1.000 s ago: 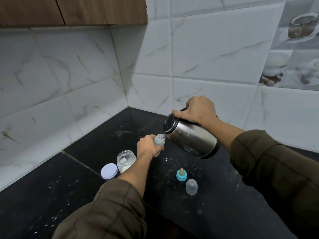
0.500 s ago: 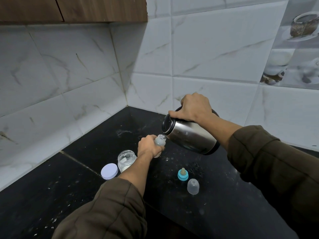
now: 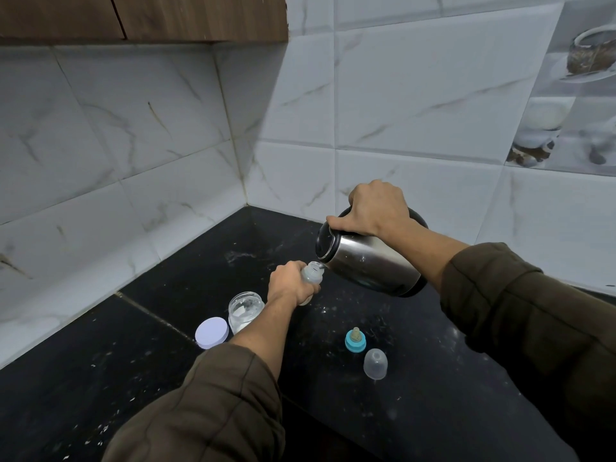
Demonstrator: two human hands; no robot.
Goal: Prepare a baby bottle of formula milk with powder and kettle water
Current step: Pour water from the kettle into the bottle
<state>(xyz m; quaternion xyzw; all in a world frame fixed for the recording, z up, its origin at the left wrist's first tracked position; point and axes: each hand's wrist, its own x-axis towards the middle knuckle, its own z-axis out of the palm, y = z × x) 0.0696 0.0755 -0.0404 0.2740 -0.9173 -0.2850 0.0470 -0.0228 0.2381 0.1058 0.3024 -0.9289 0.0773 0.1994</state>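
Kettle (image 3: 370, 265) at bottle (image 3: 313, 275); jar (image 3: 248, 295) — powder (image 3: 240, 315)

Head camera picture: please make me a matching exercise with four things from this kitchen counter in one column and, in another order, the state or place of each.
Column A
1. kettle
2. baby bottle
3. glass jar
4. clear cap

Column B
a. stands open, something white inside
b. tilted, gripped by the right hand
c. on the counter, next to the teal teat ring
d. held in the left hand, open mouth at the kettle

Pairs: 1-b, 2-d, 3-a, 4-c
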